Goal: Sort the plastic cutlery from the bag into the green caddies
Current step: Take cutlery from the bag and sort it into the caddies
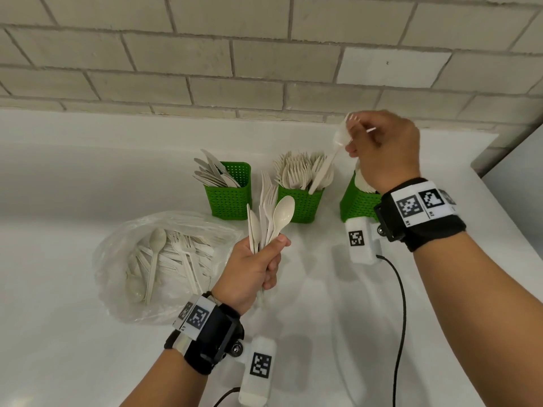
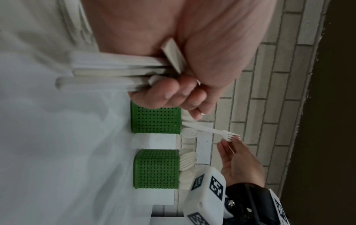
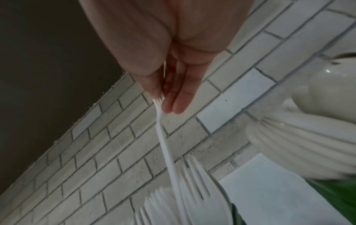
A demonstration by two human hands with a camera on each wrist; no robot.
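- Fork (image 3: pixel 163 137) pinched at tines by right hand (image 1: pixel 385 148), handle down in the middle fork caddy (image 1: pixel 302 204).
- Mixed cutlery bunch (image 1: pixel 269 212) gripped in left hand (image 1: pixel 252 268); more left in bag (image 1: pixel 164 259).
- Risk: thin tine pinch slips, or the crowded forks block entry and the caddy is tipped.

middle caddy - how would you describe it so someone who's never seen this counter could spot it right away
Along the brick wall, three green caddies stand in a row on the white counter, behind the clear bag of loose cutlery. The middle caddy is the one packed with forks, tines up; the left caddy holds knives and the right caddy spoons.
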